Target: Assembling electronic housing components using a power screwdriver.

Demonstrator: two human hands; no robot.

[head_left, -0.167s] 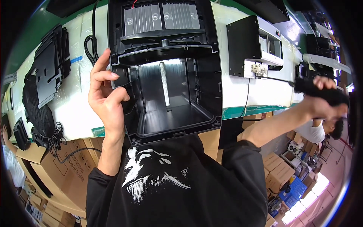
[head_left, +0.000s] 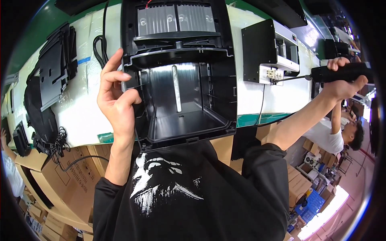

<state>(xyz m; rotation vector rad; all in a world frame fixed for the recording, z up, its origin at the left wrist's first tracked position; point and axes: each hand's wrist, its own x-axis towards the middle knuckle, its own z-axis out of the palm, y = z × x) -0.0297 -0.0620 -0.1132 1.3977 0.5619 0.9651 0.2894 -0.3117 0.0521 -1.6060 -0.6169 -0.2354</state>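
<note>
A black box-shaped plastic housing (head_left: 183, 137) stands before me with its hollow inside facing up. Silver finned heat sinks (head_left: 159, 19) sit at its far end. My left hand (head_left: 116, 96) is at the housing's left wall, its bent fingers apart and the thumb over the rim. Whether anything small lies between them I cannot make out. Off to the right, my right hand (head_left: 341, 86) is wrapped round a black electric screwdriver (head_left: 341, 73). Its long bit reaches left to the outlet of a black-and-white screw feeder (head_left: 257, 50).
Dark flat panels (head_left: 54, 76) are stacked on the left of the table, beside a black mesh bundle (head_left: 40, 108) and coiled cables (head_left: 58, 142). A black cord (head_left: 99, 46) lies left of the housing. Cardboard boxes (head_left: 66, 184) stand below. Another person (head_left: 333, 132) is at the right.
The screwdriver has swung leftward and up, and its bit now meets the feeder's outlet. My left hand and the housing appear shifted slightly right together in view.
</note>
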